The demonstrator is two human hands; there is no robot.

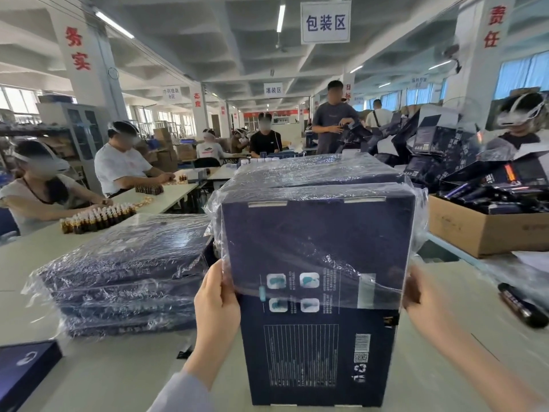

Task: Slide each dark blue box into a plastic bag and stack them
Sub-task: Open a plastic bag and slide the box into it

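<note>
while i hold the dark blue box (pixel 315 337) up on end right before me, its printed back with the barcode faces me, and the plastic bag (pixel 320 242) covers its far end and comes a bit over halfway down toward me. the bag's open rim runs across the box just below the four small pictures. i cannot tell whether the near end of the box rests on the table (pixel 118 379).

my left hand (pixel 215 304) is at the left edge of the box, thumb on the front, pinching the bag's rim against the card, with the other fingers curled out of sight behind. my right hand (pixel 416 295) grips the right edge of the box at the same height. loose film lies over part of it, and its fingers are hidden behind the box.

left of the box lies a low stack of bagged boxes (pixel 124 275), and just behind the box stands a taller bagged stack (pixel 320 171). an unbagged box (pixel 23 370) lies to the near left of the box. right of the box is a brown carton (pixel 481 230) with dark packs in it, and nearer on that side a dark tube (pixel 520 304). far left of the box are rows of small brown bottles (pixel 98 218).
</note>
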